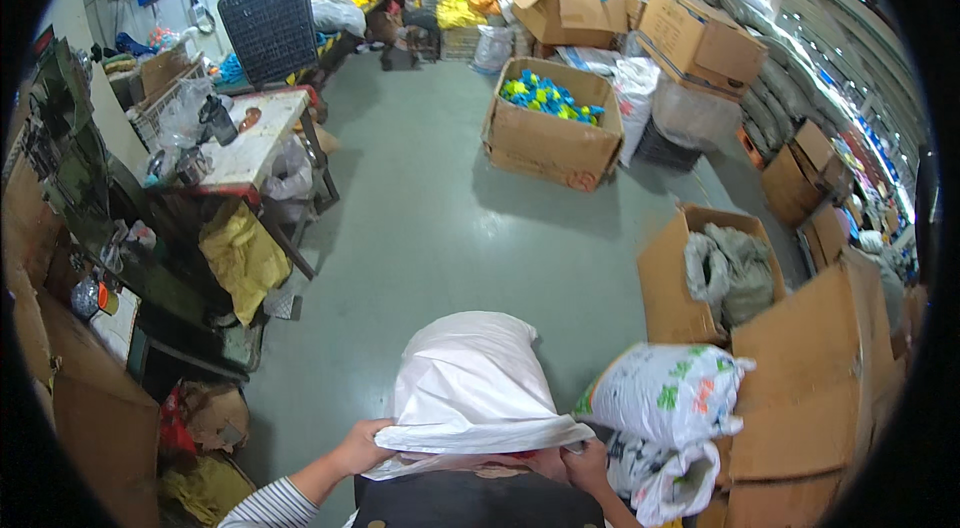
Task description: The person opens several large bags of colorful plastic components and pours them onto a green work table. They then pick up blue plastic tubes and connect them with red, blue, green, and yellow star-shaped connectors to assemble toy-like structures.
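A bulging white woven sack [469,378] is right in front of my body, its folded mouth edge towards me. My left hand [365,445] grips the left end of that edge, and my right hand [585,462] is closed around the right end. Between the hands a strip of reddish material shows under the rim; what it is, I cannot tell. A dark apron [480,502] covers my front just below the sack. The sack's contents are hidden.
Right of me lie a printed white sack [667,393] and large cardboard boxes [799,378]. Ahead is a carton [551,145] of blue and yellow-green parts. On the left stand a green machine [112,205] and a cluttered table [251,138]. Grey floor [405,213] runs between.
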A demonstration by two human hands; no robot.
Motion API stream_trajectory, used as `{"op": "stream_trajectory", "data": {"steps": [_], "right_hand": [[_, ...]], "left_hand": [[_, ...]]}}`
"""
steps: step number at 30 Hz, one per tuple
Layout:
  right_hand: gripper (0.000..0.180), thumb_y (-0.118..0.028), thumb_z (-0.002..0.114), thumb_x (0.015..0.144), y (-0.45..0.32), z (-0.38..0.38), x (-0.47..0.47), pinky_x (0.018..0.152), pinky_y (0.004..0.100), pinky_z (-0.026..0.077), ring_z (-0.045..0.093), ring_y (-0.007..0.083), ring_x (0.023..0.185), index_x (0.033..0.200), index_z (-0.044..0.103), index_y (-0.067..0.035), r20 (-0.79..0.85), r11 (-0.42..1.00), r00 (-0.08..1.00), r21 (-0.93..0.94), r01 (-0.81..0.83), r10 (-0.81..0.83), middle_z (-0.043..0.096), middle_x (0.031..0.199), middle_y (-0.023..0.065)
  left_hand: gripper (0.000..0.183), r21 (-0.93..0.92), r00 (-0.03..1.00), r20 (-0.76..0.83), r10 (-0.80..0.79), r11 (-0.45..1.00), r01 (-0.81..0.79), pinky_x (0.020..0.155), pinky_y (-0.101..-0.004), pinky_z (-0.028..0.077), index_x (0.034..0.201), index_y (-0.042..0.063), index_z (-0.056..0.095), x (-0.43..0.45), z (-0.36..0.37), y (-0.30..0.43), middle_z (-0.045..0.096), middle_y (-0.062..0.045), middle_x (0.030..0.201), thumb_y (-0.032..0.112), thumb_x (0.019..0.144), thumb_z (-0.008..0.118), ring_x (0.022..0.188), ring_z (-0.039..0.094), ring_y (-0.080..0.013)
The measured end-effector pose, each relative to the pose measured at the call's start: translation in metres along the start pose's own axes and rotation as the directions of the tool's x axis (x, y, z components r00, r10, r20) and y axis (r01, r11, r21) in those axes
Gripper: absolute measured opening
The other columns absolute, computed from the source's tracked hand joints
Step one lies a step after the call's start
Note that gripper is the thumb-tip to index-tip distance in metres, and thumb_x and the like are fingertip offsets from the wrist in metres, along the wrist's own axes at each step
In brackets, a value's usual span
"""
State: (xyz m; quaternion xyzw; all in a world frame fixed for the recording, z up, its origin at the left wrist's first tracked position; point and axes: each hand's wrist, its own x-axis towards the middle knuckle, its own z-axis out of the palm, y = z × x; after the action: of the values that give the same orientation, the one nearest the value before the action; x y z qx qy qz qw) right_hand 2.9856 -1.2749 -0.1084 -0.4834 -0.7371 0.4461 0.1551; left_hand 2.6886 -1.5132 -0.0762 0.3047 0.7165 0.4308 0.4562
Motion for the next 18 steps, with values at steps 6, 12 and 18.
{"op": "stream_trajectory", "data": {"steps": [6,12,18], "right_hand": [[0.033,-0.016,0.064,0.073,-0.076,0.013,0.235,0.083,0.039,0.05,0.065,0.0365,0.094,0.104,0.066,-0.003,0.31,0.97,0.92,0.115,0.215,-0.241,0.068,0.098,0.0207],[0.035,-0.016,0.064,0.074,-0.173,0.059,0.415,0.084,0.0418,0.051,0.063,0.0385,0.097,0.108,0.066,-0.007,0.57,0.916,0.755,-0.009,0.4,-0.324,0.067,0.103,0.0203],[0.036,-0.016,0.063,0.074,-0.247,0.143,0.568,0.084,0.0434,0.051,0.062,0.04,0.097,0.109,0.065,-0.007,0.61,0.851,0.711,-0.111,0.513,-0.349,0.067,0.103,0.0206]], "left_hand": [[0.022,0.049,0.898,-0.438,-0.035,0.997,0.063,0.071,-0.0288,0.05,0.093,0.001,0.07,0.096,-0.026,0.057,0.069,-0.005,0.08,0.005,0.071,0.074,0.076,0.06,-0.0086],[0.053,-0.149,0.81,-0.533,-0.244,0.97,0.195,0.084,-0.0372,0.05,0.123,-0.002,0.057,0.177,-0.06,0.103,0.062,-0.028,0.115,0.022,0.079,0.073,0.103,0.063,-0.0336],[0.056,-0.144,0.744,-0.586,-0.32,0.945,0.293,0.085,-0.0386,0.05,0.123,-0.002,0.058,0.306,-0.155,0.104,0.062,-0.028,0.114,0.023,0.076,0.075,0.104,0.063,-0.0355]]}}
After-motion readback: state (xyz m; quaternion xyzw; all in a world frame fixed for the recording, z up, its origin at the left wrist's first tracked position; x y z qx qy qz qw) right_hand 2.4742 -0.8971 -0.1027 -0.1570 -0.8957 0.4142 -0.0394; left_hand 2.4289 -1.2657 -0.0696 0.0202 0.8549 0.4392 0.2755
